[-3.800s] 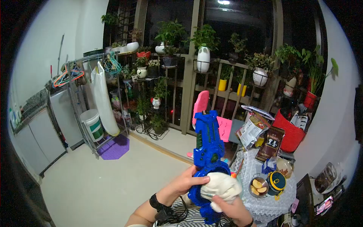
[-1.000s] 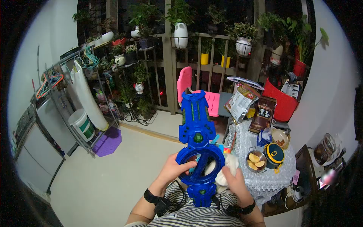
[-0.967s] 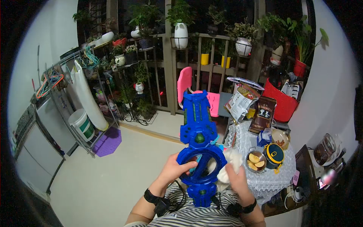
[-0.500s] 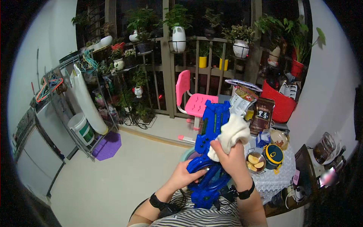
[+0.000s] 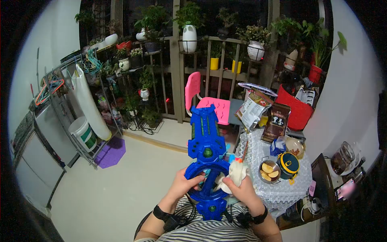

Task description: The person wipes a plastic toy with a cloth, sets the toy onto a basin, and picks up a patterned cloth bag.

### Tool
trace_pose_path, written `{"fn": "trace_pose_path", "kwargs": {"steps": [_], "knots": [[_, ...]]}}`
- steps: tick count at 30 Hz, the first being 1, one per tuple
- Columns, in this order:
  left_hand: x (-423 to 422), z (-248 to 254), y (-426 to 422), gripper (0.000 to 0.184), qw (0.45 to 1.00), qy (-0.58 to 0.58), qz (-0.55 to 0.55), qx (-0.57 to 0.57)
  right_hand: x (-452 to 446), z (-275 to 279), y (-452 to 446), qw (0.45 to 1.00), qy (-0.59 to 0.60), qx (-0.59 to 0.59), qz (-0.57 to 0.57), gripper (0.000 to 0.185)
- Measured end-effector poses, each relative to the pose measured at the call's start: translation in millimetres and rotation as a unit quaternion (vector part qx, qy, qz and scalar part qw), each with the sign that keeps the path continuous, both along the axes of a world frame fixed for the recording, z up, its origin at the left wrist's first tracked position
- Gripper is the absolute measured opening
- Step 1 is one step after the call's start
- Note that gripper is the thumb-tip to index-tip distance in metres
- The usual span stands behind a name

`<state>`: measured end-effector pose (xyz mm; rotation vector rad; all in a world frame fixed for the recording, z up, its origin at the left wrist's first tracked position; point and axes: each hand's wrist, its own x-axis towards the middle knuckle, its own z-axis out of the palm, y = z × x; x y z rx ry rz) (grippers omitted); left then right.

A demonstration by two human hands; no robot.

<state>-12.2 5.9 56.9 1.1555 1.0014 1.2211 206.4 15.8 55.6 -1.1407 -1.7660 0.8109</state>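
Note:
A long blue plastic toy (image 5: pixel 206 139) with a round ring in its lower half stands in front of my body, over my lap. Wrapped around the ring's left side, my left hand (image 5: pixel 180 186) grips the toy, its thumb over the rim. My right hand (image 5: pixel 244 192) is closed on a white cloth (image 5: pixel 238 172) at the ring's right side. Part of the cloth shows inside the ring opening. My right fingers are partly hidden behind the cloth.
To the right, a table with a lace cloth (image 5: pixel 278 197) bears a bowl of cut fruit (image 5: pixel 270 171), a dark green lidded container (image 5: pixel 289 166) and a brown packet (image 5: pixel 276 123). A pink chair (image 5: pixel 215 108) stands ahead. A metal rack with a white bucket (image 5: pixel 82 133) is left.
The toy has turned more upright and shifted left, its front now facing me. My right hand has moved the cloth down from the toy's upper part to the ring's right side.

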Motion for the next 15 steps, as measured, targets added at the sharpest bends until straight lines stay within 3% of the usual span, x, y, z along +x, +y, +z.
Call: {"fn": "trace_pose_path", "kwargs": {"steps": [2,7,9,10,11,13,15], "knots": [[-5,0,-1,0.017,1.0,0.001,0.009,-0.005,3,-17,-3,0.996,0.031,-0.075,0.021,0.038],[-12,6,-3,0.016,0.999,-0.017,0.044,-0.005,8,-47,-11,0.991,0.049,-0.081,0.095,0.041],[-13,13,-5,0.016,0.999,-0.013,0.042,-0.007,7,-25,-19,0.974,0.105,-0.199,0.01,0.044],[-12,16,-6,0.016,0.999,-0.009,0.034,-0.009,17,-45,-5,0.977,0.095,-0.186,-0.044,0.051],[-10,19,-8,0.016,0.999,-0.009,0.039,-0.009,17,-25,-2,0.966,0.18,-0.186,-0.019,0.056],[-1,23,-9,0.018,0.999,0.045,0.007,0.026,10,15,-3,0.975,0.215,-0.038,-0.03,0.054],[9,26,-9,0.022,0.996,0.075,-0.027,0.029,8,37,-3,0.974,0.227,0.028,-0.008,0.046]]}}
